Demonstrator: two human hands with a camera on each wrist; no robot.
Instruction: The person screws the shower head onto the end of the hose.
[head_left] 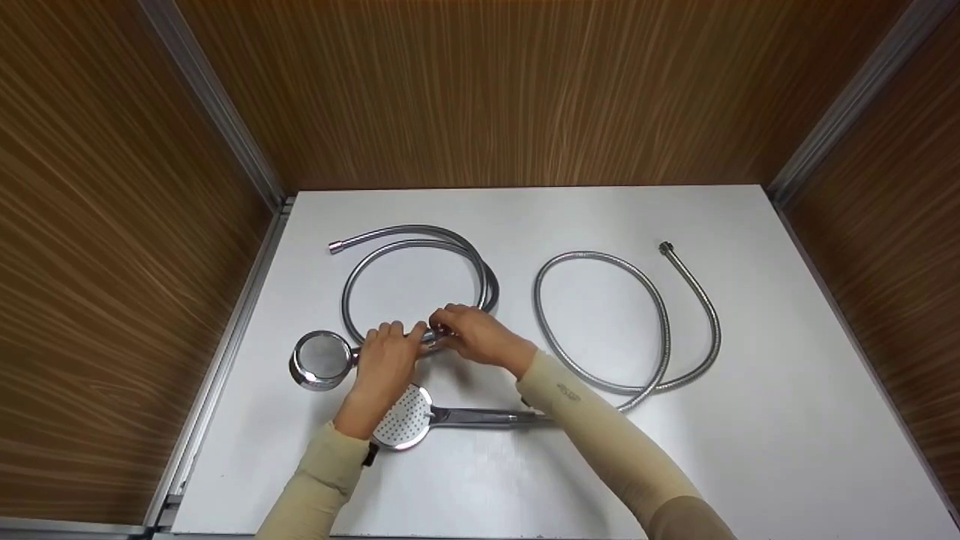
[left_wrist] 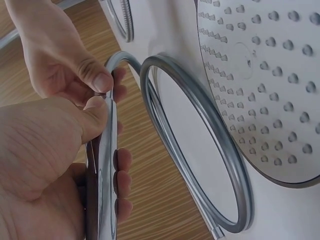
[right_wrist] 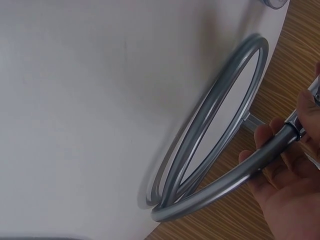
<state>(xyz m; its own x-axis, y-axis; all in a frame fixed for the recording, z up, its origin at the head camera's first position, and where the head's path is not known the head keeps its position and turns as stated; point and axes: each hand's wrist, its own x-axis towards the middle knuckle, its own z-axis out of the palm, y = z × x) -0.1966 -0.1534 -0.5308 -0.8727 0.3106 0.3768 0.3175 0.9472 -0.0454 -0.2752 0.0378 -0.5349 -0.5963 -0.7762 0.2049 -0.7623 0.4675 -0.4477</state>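
Observation:
My left hand [head_left: 386, 362] grips the handle of a chrome shower head [head_left: 321, 360], whose round head juts out to the left. In the left wrist view its handle [left_wrist: 106, 165] lies between thumb and fingers. At the far end of that handle, my right hand [head_left: 484, 336] pinches the end of a smooth grey shower hose [head_left: 412, 242]. The right wrist view shows this hose [right_wrist: 225, 186] running over the right fingers to a chrome collar [right_wrist: 295, 125] beneath the thumb. Fingers partly hide the joint, so how far it is joined cannot be told.
Below the hands lies a second shower head [head_left: 403, 421] with a dotted white spray face, partly behind the left wrist. A ribbed metal hose [head_left: 666, 322] loops at the right. Wood-grain panels [head_left: 525, 97] border the white table [head_left: 787, 420].

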